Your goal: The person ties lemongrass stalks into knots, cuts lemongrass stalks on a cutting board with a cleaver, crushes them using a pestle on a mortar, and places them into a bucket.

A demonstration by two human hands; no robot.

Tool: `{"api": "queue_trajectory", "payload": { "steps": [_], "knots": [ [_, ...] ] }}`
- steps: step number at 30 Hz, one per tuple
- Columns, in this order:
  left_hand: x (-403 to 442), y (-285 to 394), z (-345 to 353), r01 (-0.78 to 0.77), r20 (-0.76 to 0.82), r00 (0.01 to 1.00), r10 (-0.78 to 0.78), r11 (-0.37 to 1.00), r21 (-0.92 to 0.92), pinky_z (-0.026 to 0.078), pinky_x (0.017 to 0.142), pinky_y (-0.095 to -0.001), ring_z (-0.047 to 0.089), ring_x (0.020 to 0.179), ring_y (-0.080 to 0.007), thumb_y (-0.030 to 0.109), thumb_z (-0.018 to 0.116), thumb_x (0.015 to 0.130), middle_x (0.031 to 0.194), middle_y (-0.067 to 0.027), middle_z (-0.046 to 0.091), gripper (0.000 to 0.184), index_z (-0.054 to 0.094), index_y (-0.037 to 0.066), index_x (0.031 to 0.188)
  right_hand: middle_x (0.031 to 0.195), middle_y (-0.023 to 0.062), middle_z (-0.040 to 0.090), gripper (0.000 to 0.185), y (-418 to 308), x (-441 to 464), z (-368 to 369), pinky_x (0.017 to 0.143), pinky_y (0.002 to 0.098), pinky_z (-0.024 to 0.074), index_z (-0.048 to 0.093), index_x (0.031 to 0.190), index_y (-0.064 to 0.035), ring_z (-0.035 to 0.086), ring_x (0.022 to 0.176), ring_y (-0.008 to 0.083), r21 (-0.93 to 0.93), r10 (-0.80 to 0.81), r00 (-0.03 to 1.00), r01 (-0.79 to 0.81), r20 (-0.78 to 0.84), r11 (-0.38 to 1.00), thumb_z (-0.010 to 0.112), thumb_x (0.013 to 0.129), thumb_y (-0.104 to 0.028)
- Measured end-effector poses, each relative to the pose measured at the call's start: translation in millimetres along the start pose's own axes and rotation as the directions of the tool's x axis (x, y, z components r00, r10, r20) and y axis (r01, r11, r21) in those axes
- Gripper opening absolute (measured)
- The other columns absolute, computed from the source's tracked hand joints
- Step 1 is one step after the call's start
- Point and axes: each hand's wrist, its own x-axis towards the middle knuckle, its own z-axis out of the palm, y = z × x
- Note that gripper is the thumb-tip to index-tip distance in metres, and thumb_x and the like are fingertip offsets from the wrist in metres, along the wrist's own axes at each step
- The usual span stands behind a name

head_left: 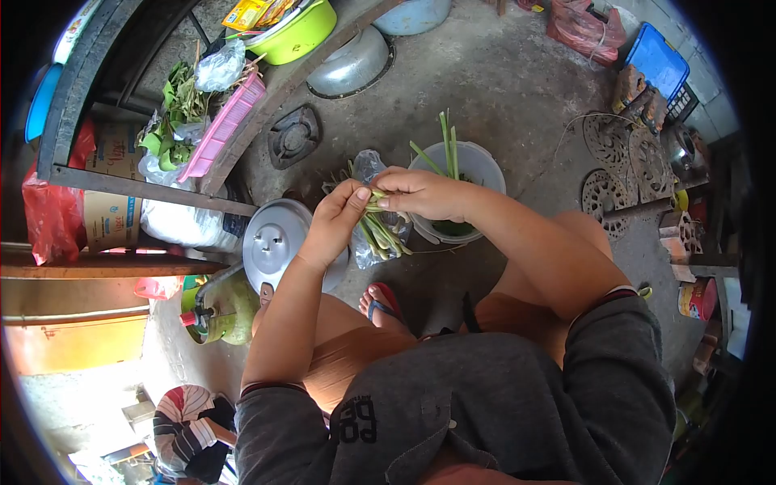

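Green, slender plant stalk (377,196), pinched by the fingertips of both left hand (333,214) and right hand (424,195), left of the round, whitish plastic bucket (490,166). Long green stems (453,153) stand inside the bucket; to its left, pale-green cut stalks (383,235) lie on clear plastic (364,257).

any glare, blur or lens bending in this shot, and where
Head view: glare washes out the lower left around the orange panel; head view: wide-angle bending, with black rounded corners; head view: bright sheen on the metal basin, shade on the floor between the legs; head view: left hand and right hand fairly clear, the green stems softer in fine detail.
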Motion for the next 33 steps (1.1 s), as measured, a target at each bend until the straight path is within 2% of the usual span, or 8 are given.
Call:
{"api": "queue_trajectory", "payload": {
  "steps": [5, 11, 14, 16, 19, 23, 25, 33],
  "knots": [
    [-1.0, 2.8, 0.7, -0.077, 0.029, 0.996, 0.081, 0.988, -0.132, 0.040, 0.073, -0.0248, 0.047, 0.081, -0.0079, 0.028, 0.043, 0.100, 0.083, -0.0010, 0.052, 0.028, 0.055, 0.004, 0.094, 0.100, -0.0003, 0.053, 0.027, 2.5, -1.4, 11.1, 0.077, 0.0248, 0.0399, 0.058, 0.114, -0.0017, 0.050, 0.088, 0.0090, 0.342, -0.029, 0.998, 0.045, -0.050, 0.939, 0.054, 0.094, -0.020],
    [-8.5, 9.0, 4.6, -0.260, -0.088, 0.959, 0.271, 0.959, 0.116, 0.042, 0.070, -0.0278, 0.050, 0.075, -0.0136, 0.024, 0.042, 0.100, 0.078, -0.0056, 0.052, 0.026, 0.053, 0.002, 0.093, 0.098, -0.0021, 0.058, 0.026, -12.9, -9.0, 17.9, 0.081, 0.0230, 0.0385, 0.058, 0.113, -0.0029, 0.050, 0.092, 0.0076, 0.536, -0.038, 0.989, 0.111, -0.146, 0.837, 0.056, 0.093, -0.019],
    [-10.2, 14.0, 8.8, -0.357, -0.111, 0.912, 0.396, 0.896, 0.263, 0.044, 0.066, -0.0302, 0.055, 0.070, -0.0212, 0.021, 0.044, 0.099, 0.077, -0.0100, 0.054, 0.024, 0.055, 0.001, 0.090, 0.100, 0.0004, 0.059, 0.024, -12.4, -10.3, -0.9, 0.081, 0.0248, 0.0405, 0.059, 0.111, -0.0029, 0.052, 0.092, 0.0087, 0.364, -0.068, 0.998, 0.069, -0.014, 0.929, 0.058, 0.092, -0.018],
    [-11.7, 16.1, 12.8, -0.350, -0.126, 0.906, 0.405, 0.882, 0.316, 0.045, 0.066, -0.0315, 0.056, 0.070, -0.0230, 0.021, 0.045, 0.098, 0.076, -0.0108, 0.055, 0.024, 0.055, 0.001, 0.090, 0.097, 0.0055, 0.062, 0.023, -14.9, -8.8, -10.1, 0.076, 0.0270, 0.0439, 0.059, 0.108, -0.0024, 0.055, 0.086, 0.0107, -0.165, -0.175, 0.984, 0.176, 0.019, 0.970, 0.060, 0.090, -0.016],
    [-10.9, 14.3, 14.5, -0.343, -0.132, 0.896, 0.425, 0.849, 0.402, 0.046, 0.065, -0.0348, 0.057, 0.070, -0.0271, 0.020, 0.046, 0.097, 0.075, -0.0125, 0.056, 0.023, 0.056, 0.001, 0.090, 0.091, 0.0089, 0.063, 0.022, -15.5, -11.1, 2.7, 0.070, 0.0286, 0.0460, 0.059, 0.106, -0.0019, 0.057, 0.077, 0.0125, -0.158, -0.230, 0.961, 0.206, -0.151, 0.966, 0.062, 0.088, -0.014],
    [-9.2, 8.9, 12.3, -0.298, -0.155, 0.885, 0.440, 0.788, 0.538, 0.046, 0.066, -0.0397, 0.058, 0.072, -0.0333, 0.019, 0.048, 0.095, 0.075, -0.0144, 0.057, 0.021, 0.056, 0.001, 0.089, 0.089, 0.0087, 0.065, 0.021, -19.1, -11.0, 3.9, 0.066, 0.0291, 0.0465, 0.060, 0.104, -0.0019, 0.057, 0.073, 0.0129, -0.231, -0.261, 0.951, 0.220, -0.164, 0.948, 0.062, 0.087, -0.014],
    [-9.0, 10.6, 12.7, -0.303, -0.154, 0.878, 0.454, 0.774, 0.556, 0.046, 0.067, -0.0404, 0.058, 0.073, -0.0341, 0.019, 0.048, 0.095, 0.077, -0.0144, 0.058, 0.020, 0.056, 0.001, 0.089, 0.110, 0.0064, 0.061, 0.025, -24.1, -10.6, 1.5, 0.085, 0.0265, 0.0455, 0.056, 0.114, 0.0000, 0.056, 0.099, 0.0116, -0.133, -0.039, 0.997, 0.031, -0.061, 0.991, 0.057, 0.091, -0.009],
    [-7.5, 5.1, 15.2, -0.415, -0.132, 0.838, 0.530, 0.775, 0.477, 0.046, 0.074, -0.0404, 0.058, 0.081, -0.0349, 0.020, 0.046, 0.096, 0.085, -0.0148, 0.060, 0.022, 0.058, 0.002, 0.090, 0.115, 0.0055, 0.059, 0.036, -18.8, -18.6, 16.5, 0.094, 0.0272, 0.0393, 0.051, 0.126, 0.0011, 0.053, 0.109, 0.0118, 0.541, 0.050, 0.998, -0.015, -0.049, 0.841, 0.055, 0.093, -0.013]
  ]
}}
